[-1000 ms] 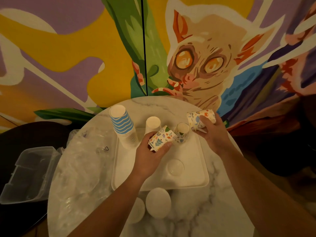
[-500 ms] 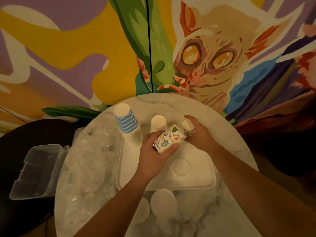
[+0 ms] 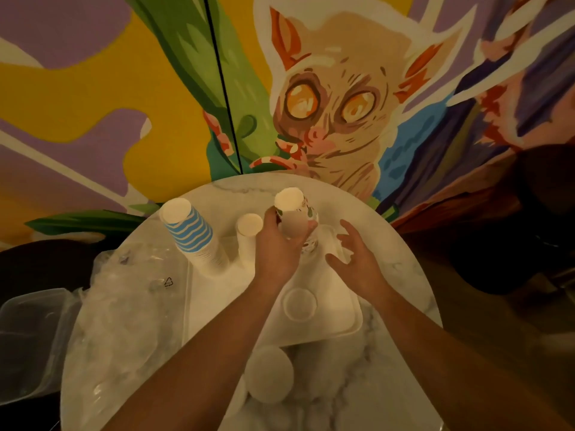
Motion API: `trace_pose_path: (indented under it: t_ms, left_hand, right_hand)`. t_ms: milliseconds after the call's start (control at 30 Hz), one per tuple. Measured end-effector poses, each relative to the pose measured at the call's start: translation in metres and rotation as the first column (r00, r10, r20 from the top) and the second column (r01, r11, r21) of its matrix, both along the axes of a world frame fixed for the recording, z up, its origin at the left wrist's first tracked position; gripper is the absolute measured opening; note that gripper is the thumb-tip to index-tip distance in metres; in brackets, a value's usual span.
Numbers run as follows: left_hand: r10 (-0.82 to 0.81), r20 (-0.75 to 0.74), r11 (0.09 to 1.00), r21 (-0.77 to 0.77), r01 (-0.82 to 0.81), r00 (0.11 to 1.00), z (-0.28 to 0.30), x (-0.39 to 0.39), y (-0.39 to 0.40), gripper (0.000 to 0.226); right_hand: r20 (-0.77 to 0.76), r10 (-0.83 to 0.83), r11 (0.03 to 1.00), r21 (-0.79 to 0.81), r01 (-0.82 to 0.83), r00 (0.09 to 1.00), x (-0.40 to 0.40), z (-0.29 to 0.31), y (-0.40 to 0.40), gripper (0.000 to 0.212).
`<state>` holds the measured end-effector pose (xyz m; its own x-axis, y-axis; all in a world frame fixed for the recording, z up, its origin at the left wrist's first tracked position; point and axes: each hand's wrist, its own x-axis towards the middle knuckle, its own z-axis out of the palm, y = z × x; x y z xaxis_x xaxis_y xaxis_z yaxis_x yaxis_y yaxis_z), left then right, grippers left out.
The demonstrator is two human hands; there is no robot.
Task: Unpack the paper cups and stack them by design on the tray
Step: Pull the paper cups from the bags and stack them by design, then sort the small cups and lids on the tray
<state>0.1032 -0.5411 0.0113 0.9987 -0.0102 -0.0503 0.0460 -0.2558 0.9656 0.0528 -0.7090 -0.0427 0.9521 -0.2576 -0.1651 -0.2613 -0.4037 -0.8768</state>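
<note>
A white tray [image 3: 348,318] lies on a round marble table. At its far left stands a stack of blue-striped cups [image 3: 189,231], upside down. Beside that stands a plain white stack [image 3: 249,231]. My left hand [image 3: 277,247] grips a patterned cup [image 3: 295,209], bottom up, over the patterned stack at the tray's far right; the stack below is mostly hidden. To the right of that stack, my right hand [image 3: 357,259] hovers with spread fingers and holds nothing. One white cup [image 3: 299,304] sits on the tray's near part.
Crumpled clear plastic wrap [image 3: 124,306] covers the table's left side. A clear plastic container [image 3: 28,340] sits off the table's left edge. More white cups [image 3: 269,373] stand on the table in front of the tray. A painted wall rises right behind the table.
My right hand set its patterned cup on the stack and let go, then drew back open. My left hand turned its patterned cup upright, bottom up, and moved it over the same stack.
</note>
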Motion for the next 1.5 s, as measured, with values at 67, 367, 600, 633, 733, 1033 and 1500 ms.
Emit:
trace_pose_path:
  t_ms: [67, 367, 600, 633, 733, 1033, 1500]
  left_hand:
    - [-0.004, 0.009, 0.997, 0.075, 0.004, 1.0, -0.006, 0.01, -0.011, 0.063]
    - [-0.02, -0.125, 0.96, 0.273, 0.054, 0.992, -0.06, 0.018, -0.024, 0.061]
    - [-0.015, -0.162, 0.963, 0.264, 0.058, 0.987, -0.064, 0.017, -0.023, 0.07]
    - [-0.031, -0.185, 0.964, 0.255, 0.079, 0.982, -0.063, 0.016, -0.023, 0.078]
    - [-0.08, -0.226, 0.96, 0.244, 0.136, 0.971, -0.067, 0.016, -0.019, 0.116]
    - [-0.273, -0.227, 0.912, 0.246, 0.327, 0.935, -0.008, -0.055, 0.031, 0.058]
    - [0.039, -0.154, 0.989, 0.146, -0.016, 0.987, 0.016, -0.14, 0.172, 0.011]
  right_hand:
    - [0.005, -0.03, 0.999, 0.03, 0.03, 1.0, -0.01, -0.002, -0.003, 0.076]
    - [-0.004, -0.077, 0.995, 0.063, 0.077, 0.997, -0.032, -0.025, -0.006, 0.067]
    - [-0.055, -0.128, 0.986, 0.098, 0.132, 0.99, -0.04, -0.032, -0.004, 0.063]
    - [-0.058, -0.133, 0.985, 0.099, 0.138, 0.989, -0.04, -0.031, -0.004, 0.063]
    - [-0.048, -0.131, 0.985, 0.111, 0.135, 0.99, -0.043, -0.028, -0.005, 0.06]
    - [0.014, -0.112, 0.981, 0.159, 0.108, 0.994, -0.067, -0.008, 0.017, 0.043]
    - [-0.071, 0.029, 0.968, 0.252, -0.01, 0.997, -0.13, 0.019, 0.066, 0.029]
